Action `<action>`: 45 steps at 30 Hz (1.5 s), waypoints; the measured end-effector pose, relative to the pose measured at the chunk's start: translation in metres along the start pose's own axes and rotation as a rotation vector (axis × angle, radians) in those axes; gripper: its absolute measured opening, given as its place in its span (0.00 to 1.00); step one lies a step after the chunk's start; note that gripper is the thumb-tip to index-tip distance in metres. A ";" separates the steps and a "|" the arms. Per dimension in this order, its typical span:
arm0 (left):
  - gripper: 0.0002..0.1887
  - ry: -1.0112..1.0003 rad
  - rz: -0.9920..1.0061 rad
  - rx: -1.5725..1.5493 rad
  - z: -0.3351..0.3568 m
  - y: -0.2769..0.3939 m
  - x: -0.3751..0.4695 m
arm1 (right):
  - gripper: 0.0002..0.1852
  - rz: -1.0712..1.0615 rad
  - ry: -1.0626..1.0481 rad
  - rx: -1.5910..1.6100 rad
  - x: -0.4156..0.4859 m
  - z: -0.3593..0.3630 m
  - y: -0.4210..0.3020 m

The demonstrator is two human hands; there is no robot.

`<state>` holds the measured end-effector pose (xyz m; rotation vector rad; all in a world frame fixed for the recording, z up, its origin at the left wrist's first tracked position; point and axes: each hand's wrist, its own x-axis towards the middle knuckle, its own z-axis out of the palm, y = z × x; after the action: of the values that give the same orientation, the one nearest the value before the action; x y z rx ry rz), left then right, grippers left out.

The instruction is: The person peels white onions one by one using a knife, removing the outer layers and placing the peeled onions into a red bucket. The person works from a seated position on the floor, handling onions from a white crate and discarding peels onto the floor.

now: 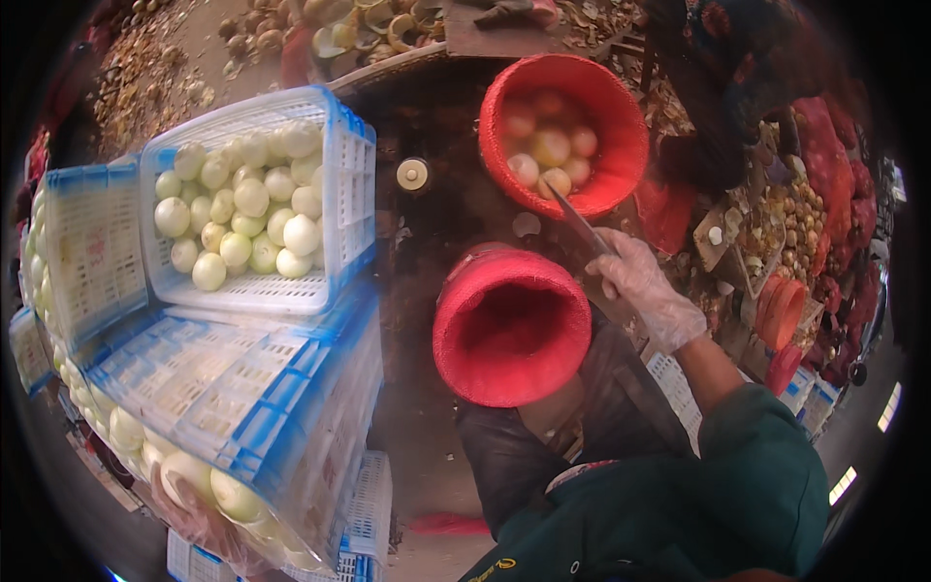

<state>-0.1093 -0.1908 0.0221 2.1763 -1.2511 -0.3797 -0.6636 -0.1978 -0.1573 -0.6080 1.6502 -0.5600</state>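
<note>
My right hand [644, 280], in a thin clear plastic glove, holds a knife [574, 214] whose blade points at the red-lined bucket [622, 102] with several onions [551, 147] in it. Below it, a second bucket with a red mesh lining [451, 342] stands before my knees, its inside dark. At the lower left, my gloved left hand [196, 520] lies against peeled onions [236, 495] at the side of a blue and white plastic crate [240, 378]; whether it grips one is unclear. Above, another crate [353, 182] holds many peeled onions [251, 196].
More crates [94, 247] stand at the left and below [371, 495]. A small round pale object [413, 174] lies between crate and buckets. Onion skins [145, 87] cover the ground at the top left. Red mesh sacks [829, 167] and an orange bucket [782, 313] are at the right, near another person's dark clothing [756, 65].
</note>
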 end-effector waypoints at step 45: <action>0.25 0.116 0.244 0.145 0.014 -0.022 0.012 | 0.10 0.106 0.118 0.590 0.099 -0.021 0.023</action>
<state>-0.0952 -0.1973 -0.0020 2.0965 -1.4963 -0.0634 -0.6999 -0.2462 -0.2415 -0.0549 1.5119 -0.9674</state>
